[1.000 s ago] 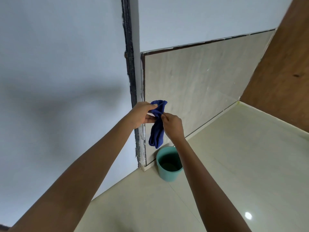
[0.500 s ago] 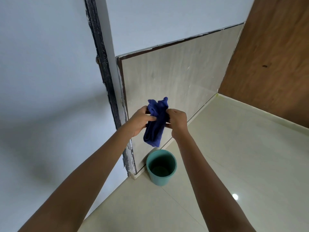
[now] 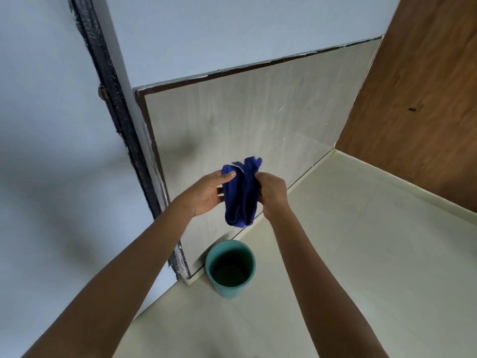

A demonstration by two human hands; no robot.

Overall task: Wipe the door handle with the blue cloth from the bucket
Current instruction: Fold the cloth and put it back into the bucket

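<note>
Both hands up in front of the chest, each gripping the same folded dark-blue terry cloth (image 3: 241,192): left hand (image 3: 206,193) is half closed, thumb pressed flat across the cloth's upper left corner and fingers curled behind it; right hand (image 3: 272,193) is closed tighter, fingers bunched into the cloth's right edge near the top. Cloth hangs doubled over between them, fold at the bottom, loose corners sticking up above the right hand. It's in the air, well above the round teal plastic bucket (image 3: 230,270), which stands upright on the cream tiled floor (image 3: 361,254) right against the base of the beige wall tile panel (image 3: 245,120); bucket interior looks dark, contents can't be made out. Black rough-edged door frame strip (image 3: 113,99) runs diagonally on the left, with a small metal fitting on it higher up. Brown wooden panel (image 3: 426,99) on the right. Door handle not visible in this view
</note>
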